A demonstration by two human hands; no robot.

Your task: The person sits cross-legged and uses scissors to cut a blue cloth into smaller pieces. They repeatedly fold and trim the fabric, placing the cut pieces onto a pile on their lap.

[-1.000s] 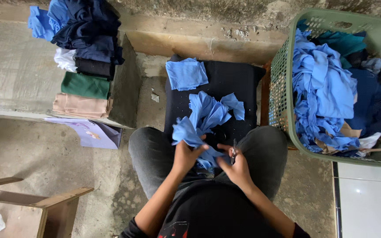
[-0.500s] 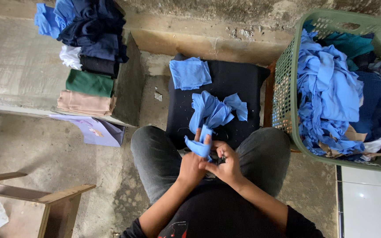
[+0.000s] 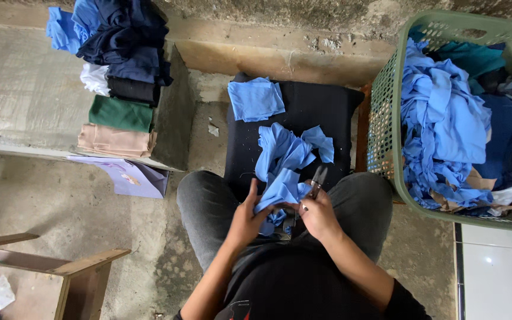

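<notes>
The crumpled blue cloth (image 3: 285, 163) lies on a black cushion (image 3: 321, 112), its near end gathered in the left hand (image 3: 247, 219), whose grip is closed on it. The green laundry basket (image 3: 386, 118) alongside holds heaped blue fabric (image 3: 445, 118). The right hand (image 3: 318, 213) grips small scissors (image 3: 316, 178) touching the cloth.

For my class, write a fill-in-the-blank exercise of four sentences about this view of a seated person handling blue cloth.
1. The right hand holds a pair of ____ against the crumpled light blue cloth.
2. The green plastic laundry basket stands on the person's ____ side.
3. A folded light blue cloth piece lies on the ____ cushion.
4. The left hand grips the ____ cloth.

Missing words: scissors; right; black; blue
</notes>
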